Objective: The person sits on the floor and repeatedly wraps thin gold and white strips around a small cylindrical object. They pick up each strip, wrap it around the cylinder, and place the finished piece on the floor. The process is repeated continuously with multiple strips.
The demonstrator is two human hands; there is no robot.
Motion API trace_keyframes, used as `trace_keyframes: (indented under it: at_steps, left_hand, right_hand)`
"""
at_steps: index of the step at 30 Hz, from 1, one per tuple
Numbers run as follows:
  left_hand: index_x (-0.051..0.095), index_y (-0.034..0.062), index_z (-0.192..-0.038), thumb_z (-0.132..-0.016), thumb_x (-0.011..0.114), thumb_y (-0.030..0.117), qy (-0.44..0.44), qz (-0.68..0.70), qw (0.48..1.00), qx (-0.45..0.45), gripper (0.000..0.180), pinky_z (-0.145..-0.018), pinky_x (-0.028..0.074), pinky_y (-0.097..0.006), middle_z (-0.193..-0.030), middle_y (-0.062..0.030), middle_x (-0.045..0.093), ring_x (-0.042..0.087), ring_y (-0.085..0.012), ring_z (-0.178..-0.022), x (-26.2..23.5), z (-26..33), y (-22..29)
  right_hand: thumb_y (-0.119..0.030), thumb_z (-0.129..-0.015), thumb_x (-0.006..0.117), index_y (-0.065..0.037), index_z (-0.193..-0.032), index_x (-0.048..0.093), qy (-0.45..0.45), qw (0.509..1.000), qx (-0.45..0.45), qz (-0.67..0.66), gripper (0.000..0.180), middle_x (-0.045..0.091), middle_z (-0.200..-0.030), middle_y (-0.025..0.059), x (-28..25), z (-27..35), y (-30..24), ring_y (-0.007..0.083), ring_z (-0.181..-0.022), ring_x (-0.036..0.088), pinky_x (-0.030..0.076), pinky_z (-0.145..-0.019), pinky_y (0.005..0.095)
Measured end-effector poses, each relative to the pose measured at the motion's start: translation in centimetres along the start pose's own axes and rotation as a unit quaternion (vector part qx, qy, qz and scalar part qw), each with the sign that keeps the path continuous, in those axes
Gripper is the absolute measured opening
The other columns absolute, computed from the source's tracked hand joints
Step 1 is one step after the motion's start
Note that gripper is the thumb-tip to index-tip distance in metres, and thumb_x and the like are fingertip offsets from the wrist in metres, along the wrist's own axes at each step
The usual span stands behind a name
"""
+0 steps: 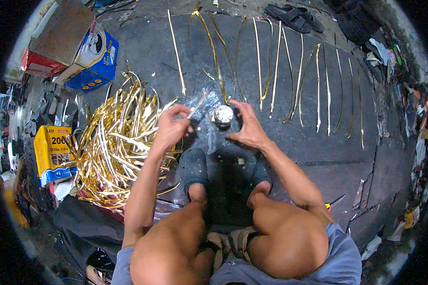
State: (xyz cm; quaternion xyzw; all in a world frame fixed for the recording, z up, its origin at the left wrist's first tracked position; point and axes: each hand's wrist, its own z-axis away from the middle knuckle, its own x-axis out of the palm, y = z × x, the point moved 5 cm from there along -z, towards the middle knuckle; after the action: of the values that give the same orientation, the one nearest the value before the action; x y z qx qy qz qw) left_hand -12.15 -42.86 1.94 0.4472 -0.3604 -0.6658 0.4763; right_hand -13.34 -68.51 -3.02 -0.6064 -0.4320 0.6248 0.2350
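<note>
Now, mid-frame, left hand fingers are pinching a stick; right hand fingers are cupping the tin, seemingly about to dip.

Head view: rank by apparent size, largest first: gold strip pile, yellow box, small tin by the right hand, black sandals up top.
1. gold strip pile, by far the largest.
2. yellow box.
3. black sandals, taken as a pair; they lie farther away near the rim, so their rank against the box is unsure.
4. small tin.
</note>
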Motion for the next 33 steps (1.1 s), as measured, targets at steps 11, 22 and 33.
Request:
trace_keyframes:
  at_steps: [11, 22, 33]
  left_hand:
    - [0.062, -0.0044, -0.127, -0.085, 0.061, -0.004, -0.124, 0.258, 0.94, -0.182, 0.042, -0.054, 0.053, -0.024, -0.09, -0.0074, 0.069, 0.067, -0.0133, -0.066, 5.4, -2.5, -10.0]
    - [0.065, -0.0046, -0.126, -0.084, 0.06, -0.003, -0.264, 0.401, 0.862, -0.166, 0.042, -0.049, 0.047, -0.021, -0.093, -0.0082, 0.072, 0.064, -0.009, -0.06, 5.5, -0.9, -7.0]
    - [0.078, -0.0016, -0.083, -0.081, 0.062, -0.003, -0.138, -0.08, 0.984, -0.084, 0.016, -0.052, 0.05, -0.033, -0.076, -0.0108, 0.073, 0.062, -0.0144, -0.054, 7.5, -7.8, -9.7]
  right_hand:
    - [-0.008, -0.084, 0.082, 0.005, -0.115, 0.064, 0.173, 0.944, 0.177, -0.22, 0.038, 0.072, -0.111, 0.0136, -1.2, -0.2, -0.1, 0.0171, -0.095, 0.071, 0.059, -0.082, 0.0309]
    - [-0.023, -0.078, 0.087, 0.002, -0.109, 0.067, 0.224, 0.96, 0.152, -0.071, 0.045, 0.076, -0.091, 0.014, -2.1, 0.8, 1.5, 0.02, -0.075, 0.074, 0.059, -0.068, 0.0346]
    - [-0.026, -0.078, 0.086, 0.001, -0.112, 0.063, 0.094, 0.992, 0.089, -0.007, 0.049, 0.073, -0.093, 0.0147, -0.2, -0.9, 0.2, 0.0245, -0.075, 0.073, 0.059, -0.067, 0.0379]
